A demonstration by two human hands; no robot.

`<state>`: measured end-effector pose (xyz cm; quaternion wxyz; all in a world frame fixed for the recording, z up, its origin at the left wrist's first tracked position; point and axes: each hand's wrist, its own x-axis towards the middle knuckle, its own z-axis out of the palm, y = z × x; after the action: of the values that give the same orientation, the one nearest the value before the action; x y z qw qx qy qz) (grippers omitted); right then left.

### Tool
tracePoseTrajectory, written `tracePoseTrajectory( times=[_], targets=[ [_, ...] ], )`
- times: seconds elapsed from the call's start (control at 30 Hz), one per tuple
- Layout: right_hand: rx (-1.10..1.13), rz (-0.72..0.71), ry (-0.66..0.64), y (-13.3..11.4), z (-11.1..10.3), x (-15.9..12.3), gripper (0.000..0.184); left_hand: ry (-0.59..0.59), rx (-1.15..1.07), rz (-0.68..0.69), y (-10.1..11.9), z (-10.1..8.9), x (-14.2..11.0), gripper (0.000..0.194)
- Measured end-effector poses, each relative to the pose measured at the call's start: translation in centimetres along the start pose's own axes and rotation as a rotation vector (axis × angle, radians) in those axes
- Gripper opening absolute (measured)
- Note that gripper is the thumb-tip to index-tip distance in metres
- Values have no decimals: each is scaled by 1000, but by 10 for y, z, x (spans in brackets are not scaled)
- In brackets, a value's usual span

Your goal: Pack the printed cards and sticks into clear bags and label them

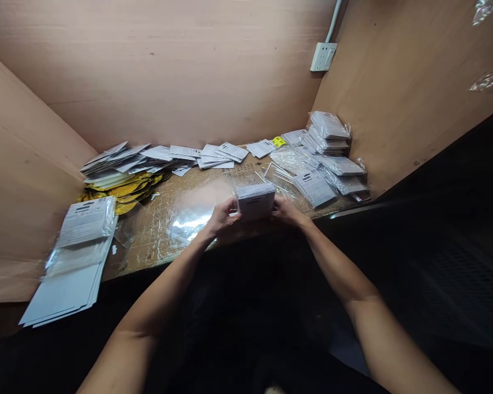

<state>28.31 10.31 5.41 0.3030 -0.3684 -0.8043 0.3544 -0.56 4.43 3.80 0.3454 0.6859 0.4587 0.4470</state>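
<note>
Between my two hands a stack of packaging cards (256, 203) stands upright above the front edge of the cardboard-topped table (152, 241). My left hand (225, 214) grips the stack's left side, fingers closed on it. On the opposite side my right hand (286, 211) holds the right edge, its fingertips partly hidden by the cards. The stack's top edges show as many thin pale layers. Just left of my left hand, clear plastic film (193, 210) lies on the table and reflects light.
Bagged card packs (332, 148) are piled at the right wall. Thin white sticks (282, 174) lie near a single pack (314, 187). Loose cards (184, 152) line the back. Yellow-gold pouches (127, 191) sit at left, behind white sheets (66, 293) overhanging the edge. A socket (324, 56) is on the wall.
</note>
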Motion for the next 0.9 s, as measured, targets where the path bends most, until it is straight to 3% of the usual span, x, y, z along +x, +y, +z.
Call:
tracePoseTrajectory(
  times=[0.13,0.23,0.4,0.47,0.57,0.7,0.77,0.83,0.9],
  targets=[
    [20,-61,-29,-8,-22,8,41,92,34,77,21,-4,1,49],
    [11,-109,-45,-5,-32,14,37,139,86,76,31,-3,3,39],
    [-41,-50,-72,33,-6,10,33,52,191,-37,5,12,-7,16],
    [-25,-40,-76,41,5,6,36,48,202,-80,-3,17,-11,19],
    [30,-26,-40,31,10,-4,37,58,103,-121,2,24,-12,33],
    [383,192,10,0,12,-34,75,76,-182,-274,26,31,-11,50],
    [548,338,17,-9,15,-48,88,33,-205,-376,34,33,-8,55],
    [589,479,65,-12,19,-55,92,38,-39,-369,36,32,1,60],
    [566,569,128,-10,22,-57,90,64,231,-215,32,32,17,71]
  ],
)
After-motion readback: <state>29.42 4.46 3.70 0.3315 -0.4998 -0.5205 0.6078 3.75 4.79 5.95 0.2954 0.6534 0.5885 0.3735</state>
